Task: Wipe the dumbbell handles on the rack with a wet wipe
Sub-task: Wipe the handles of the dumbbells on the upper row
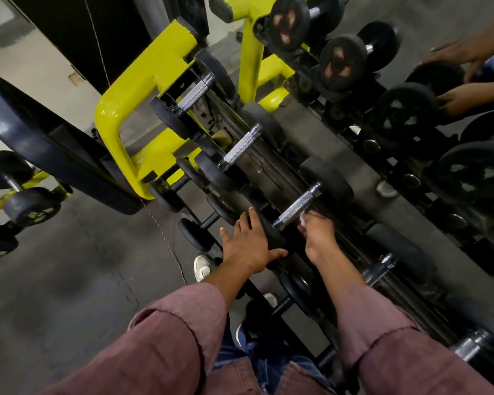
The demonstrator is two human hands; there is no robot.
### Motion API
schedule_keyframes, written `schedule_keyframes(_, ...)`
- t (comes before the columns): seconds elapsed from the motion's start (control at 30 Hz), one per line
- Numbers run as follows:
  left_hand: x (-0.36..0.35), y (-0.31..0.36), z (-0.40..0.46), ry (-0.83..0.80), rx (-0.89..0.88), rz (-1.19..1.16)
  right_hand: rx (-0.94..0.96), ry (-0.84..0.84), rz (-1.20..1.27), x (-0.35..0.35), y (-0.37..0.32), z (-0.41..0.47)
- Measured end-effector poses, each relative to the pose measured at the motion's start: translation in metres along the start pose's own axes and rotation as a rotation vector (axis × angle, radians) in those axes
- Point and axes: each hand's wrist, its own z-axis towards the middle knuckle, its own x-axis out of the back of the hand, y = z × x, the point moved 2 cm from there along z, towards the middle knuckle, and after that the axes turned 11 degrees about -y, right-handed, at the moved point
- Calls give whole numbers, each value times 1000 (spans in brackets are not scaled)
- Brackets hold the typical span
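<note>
Black dumbbells with knurled steel handles lie in a row on the black rack [271, 155]. My left hand [250, 246] rests flat on the near black head of one dumbbell, fingers spread over it. Beside that dumbbell's handle [295, 208], my right hand [318, 236] is closed around a white wet wipe [304, 220], pressing it against the handle's lower side. Two more handles [240, 149] [196, 94] lie farther along the row, and another [378, 270] lies nearer to me on the right.
A yellow frame [117, 132] stands at the rack's far end, with a black curved machine arm [40, 138] to its left. A mirror behind the rack reflects dumbbells and hands [462, 52]. My white shoe [201, 267] stands on grey floor. More dumbbells [29, 206] sit far left.
</note>
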Motion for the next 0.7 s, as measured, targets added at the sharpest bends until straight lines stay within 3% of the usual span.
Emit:
schedule_keyframes(0.13, 0, -1, 1, 8, -3, -3, -65, -176, -318, -3, 21, -12)
schedule_keyframes(0.23, -1, -1, 2, 11, -4, -8, -24, -185, -527, -4, 18, -11)
schedule_keyframes(0.4, -1, -1, 2, 15, -6, -7, 107, -191, -1140, 3, -7, -26)
schedule_keyframes(0.5, -1, -1, 2, 25, -9, -5, 301, -245, -1201, -1, -19, -34)
schedule_keyframes(0.57, -2, -1, 3, 35, -10, -9, 538, -280, -1253, -7, -20, -34)
schedule_keyframes(0.7, -4, -2, 4, 39, -21, -9, 862, -314, -1708, -18, -11, -21)
